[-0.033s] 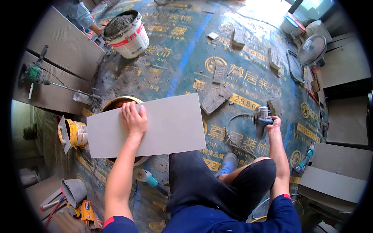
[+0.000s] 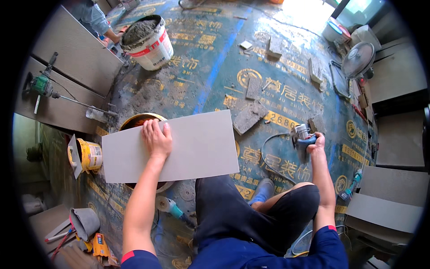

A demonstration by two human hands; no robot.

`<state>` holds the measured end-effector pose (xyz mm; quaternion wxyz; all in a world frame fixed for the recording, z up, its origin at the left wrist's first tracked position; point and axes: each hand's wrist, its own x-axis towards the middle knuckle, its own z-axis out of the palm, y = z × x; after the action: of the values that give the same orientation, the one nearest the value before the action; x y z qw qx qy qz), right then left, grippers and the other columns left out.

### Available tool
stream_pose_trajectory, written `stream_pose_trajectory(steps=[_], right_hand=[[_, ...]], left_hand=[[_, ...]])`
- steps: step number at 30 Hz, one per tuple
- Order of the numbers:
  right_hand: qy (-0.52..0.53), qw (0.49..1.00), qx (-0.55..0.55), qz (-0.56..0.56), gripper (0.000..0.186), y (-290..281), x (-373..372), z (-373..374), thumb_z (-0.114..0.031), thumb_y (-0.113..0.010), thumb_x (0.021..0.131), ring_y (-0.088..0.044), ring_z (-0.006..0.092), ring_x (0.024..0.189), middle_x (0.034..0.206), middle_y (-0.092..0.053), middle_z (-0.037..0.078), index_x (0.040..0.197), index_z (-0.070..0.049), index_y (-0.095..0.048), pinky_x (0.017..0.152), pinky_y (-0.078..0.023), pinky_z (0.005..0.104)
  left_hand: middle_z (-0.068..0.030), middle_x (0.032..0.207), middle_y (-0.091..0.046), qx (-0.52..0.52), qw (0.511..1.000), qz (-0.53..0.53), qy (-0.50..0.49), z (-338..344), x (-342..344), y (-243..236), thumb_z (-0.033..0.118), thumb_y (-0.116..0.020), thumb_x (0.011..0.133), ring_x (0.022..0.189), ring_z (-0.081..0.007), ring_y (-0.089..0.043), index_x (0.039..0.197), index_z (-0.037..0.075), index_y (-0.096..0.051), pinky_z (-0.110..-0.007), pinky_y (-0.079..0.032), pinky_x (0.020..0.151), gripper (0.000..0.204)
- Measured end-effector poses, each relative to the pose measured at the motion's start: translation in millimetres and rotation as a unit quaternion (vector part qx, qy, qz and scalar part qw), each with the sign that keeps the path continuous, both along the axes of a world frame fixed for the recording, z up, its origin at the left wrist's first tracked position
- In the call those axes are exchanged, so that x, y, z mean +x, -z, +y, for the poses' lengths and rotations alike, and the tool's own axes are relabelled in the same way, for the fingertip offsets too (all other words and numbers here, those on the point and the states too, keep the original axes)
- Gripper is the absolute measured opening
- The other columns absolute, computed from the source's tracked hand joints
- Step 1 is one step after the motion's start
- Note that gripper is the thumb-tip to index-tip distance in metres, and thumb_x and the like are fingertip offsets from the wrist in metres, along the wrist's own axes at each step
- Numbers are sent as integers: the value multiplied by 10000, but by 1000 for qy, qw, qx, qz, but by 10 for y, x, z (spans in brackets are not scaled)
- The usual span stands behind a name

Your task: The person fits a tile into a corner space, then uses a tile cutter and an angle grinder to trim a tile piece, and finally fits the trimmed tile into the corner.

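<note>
A large grey rectangular tile (image 2: 201, 148) lies across a round bucket (image 2: 134, 121), which shows only at its rim beyond and below the tile. My left hand (image 2: 157, 138) rests flat on the tile's left half, fingers spread and fingertips at its far edge. Off to the right, apart from the tile, my right hand (image 2: 317, 142) is closed around the blue handle of a corded power cutter (image 2: 302, 140) with a silvery metal top. Its cable curls down over the floor covering toward my foot. The cutter's underside is hidden.
A mortar bucket (image 2: 150, 47) stands far left, near a co-worker's arm (image 2: 105, 29). A green mixing drill (image 2: 42, 85) leans on tiles at left. Beside my leg lies a teal angle grinder (image 2: 172, 208). Broken tile pieces (image 2: 250, 116) litter the floor; a fan (image 2: 359, 58) stands far right.
The cutter in my right hand has tilted slightly. The whole view has shifted a little; my left hand stays in place on the tile.
</note>
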<state>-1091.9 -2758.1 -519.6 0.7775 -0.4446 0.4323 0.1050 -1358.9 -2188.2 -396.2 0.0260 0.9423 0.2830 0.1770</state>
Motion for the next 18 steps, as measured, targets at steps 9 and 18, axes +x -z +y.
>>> stream_pose_trajectory(steps=[9,18], right_hand=[[-301,928,91,-202,325,-2757,-570,741,-252,-576,881,-596,152,644,832,-606,62,1047,28,-564,605,-540,311],[-314,888,-99,-320,227,-2816,-1034,1702,-14,-559,694,-505,159,597,811,-573,92,919,12,-554,590,-460,312]], left_hand=[[-204,1026,-572,18,998,-31,43,-33,270,2,405,-528,919,1064,-376,-509,955,-4,-562,-495,-325,1042,411],[-123,869,-598,-1,999,-14,44,50,182,-114,401,-548,936,911,-328,-549,787,67,-579,-462,-398,868,367]])
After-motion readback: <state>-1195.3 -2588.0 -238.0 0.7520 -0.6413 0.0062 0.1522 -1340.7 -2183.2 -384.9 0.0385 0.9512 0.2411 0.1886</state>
